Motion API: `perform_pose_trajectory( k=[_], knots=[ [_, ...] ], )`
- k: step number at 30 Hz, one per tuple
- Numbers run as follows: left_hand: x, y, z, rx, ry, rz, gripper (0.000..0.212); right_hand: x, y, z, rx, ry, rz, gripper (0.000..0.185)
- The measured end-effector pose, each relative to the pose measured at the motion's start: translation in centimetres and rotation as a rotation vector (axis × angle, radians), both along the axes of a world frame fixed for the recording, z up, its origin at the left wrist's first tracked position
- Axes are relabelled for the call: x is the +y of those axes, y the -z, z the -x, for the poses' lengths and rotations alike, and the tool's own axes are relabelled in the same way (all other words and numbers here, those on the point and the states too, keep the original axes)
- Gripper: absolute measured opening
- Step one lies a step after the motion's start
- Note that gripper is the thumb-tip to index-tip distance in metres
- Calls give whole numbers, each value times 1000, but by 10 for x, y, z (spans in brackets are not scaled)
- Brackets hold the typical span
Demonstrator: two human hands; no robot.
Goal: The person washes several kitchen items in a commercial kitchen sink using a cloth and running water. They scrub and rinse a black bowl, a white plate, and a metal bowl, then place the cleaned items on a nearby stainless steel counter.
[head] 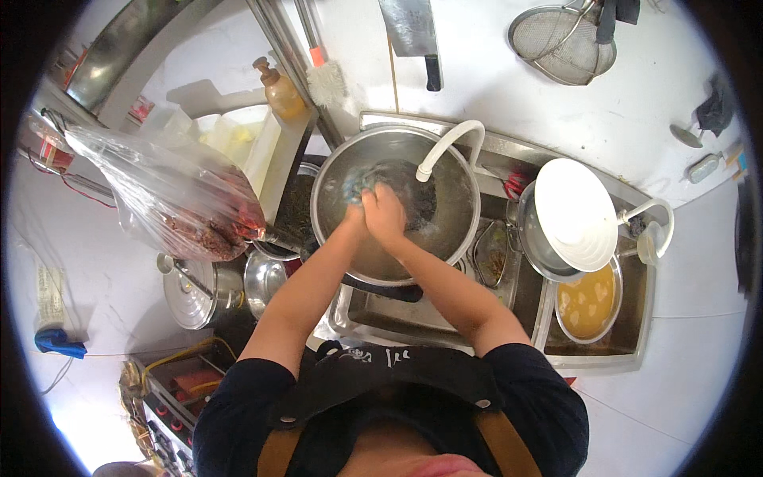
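Note:
A large round metal basin (pixel 456 238), holding murky water, rests over the sink in front of me. Inside it, my left hand (pixel 354 206) and my right hand (pixel 383 210) are pressed together near its middle. A bluish, blurred thing, perhaps a cloth or scrubber (pixel 356 182), shows at the fingertips of my left hand, which are partly hidden. My right hand lies over part of the left, and its fingers are curled; whether it grips anything is not visible. Dark matter (pixel 420 197) lies in the water beside my hands, below a white curved faucet (pixel 447 143).
A plastic bag of raw meat (pixel 197 203) hangs at the left, near a lidded metal pot (pixel 191 295). To the right, a white bowl (pixel 575 214) tilts on a metal pot, by a bowl of yellowish liquid (pixel 587 301). A cleaver (pixel 410 27) hangs on the wall.

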State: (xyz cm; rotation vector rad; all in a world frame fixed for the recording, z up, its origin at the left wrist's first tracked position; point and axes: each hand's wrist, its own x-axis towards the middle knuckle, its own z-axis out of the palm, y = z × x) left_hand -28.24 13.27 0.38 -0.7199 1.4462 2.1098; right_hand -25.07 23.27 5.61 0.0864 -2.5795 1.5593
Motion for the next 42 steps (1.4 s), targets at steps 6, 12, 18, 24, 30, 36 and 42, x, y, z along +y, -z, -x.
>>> perform_pose_trajectory(
  k=[6,12,18,24,30,36,42],
  knots=[
    [10,-35,-12,86,-91,195,98,87,67,4,-11,-614,-554,30],
    [12,-77,-16,3,71,279,96,95,74,60,12,-204,-582,25],
    [5,-60,-26,-23,118,114,81,42,56,69,752,-510,-434,48],
    [13,-49,-39,65,17,44,94,50,29,58,396,-402,-594,36],
    [24,-61,-41,122,-82,124,76,38,61,48,-190,-81,-352,38],
    [15,-57,-30,48,20,102,85,-1,69,74,-611,78,1039,85],
    [4,-78,-17,-75,102,-68,98,4,63,42,-279,-458,655,54]
  ],
)
